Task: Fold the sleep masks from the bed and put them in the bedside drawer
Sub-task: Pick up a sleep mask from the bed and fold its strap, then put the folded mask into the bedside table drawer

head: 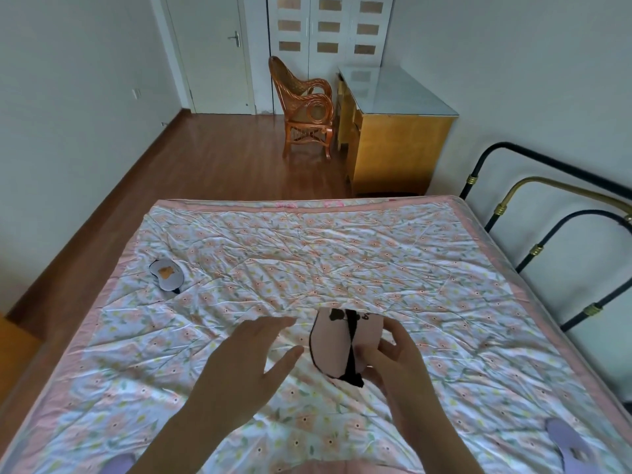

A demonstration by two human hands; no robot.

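A pink sleep mask [330, 343] with black trim and a black strap is held above the floral bedspread [307, 254]. My right hand [393, 357] grips its right side, thumb on the front and fingers behind. My left hand [246, 357] hovers just left of the mask with fingers straight and spread, holding nothing. A grey sleep mask [167, 273] with an orange patch lies flat near the bed's left edge. A lavender mask [566, 443] lies at the bottom right, and another lavender piece [119, 463] shows at the bottom left edge.
A black and brass metal bed frame [533, 248] runs along the right side. Beyond the bed stand a yellow desk [393, 148] with a glass top and a rattan chair [304, 107]. Wooden floor lies to the left. No bedside drawer is in view.
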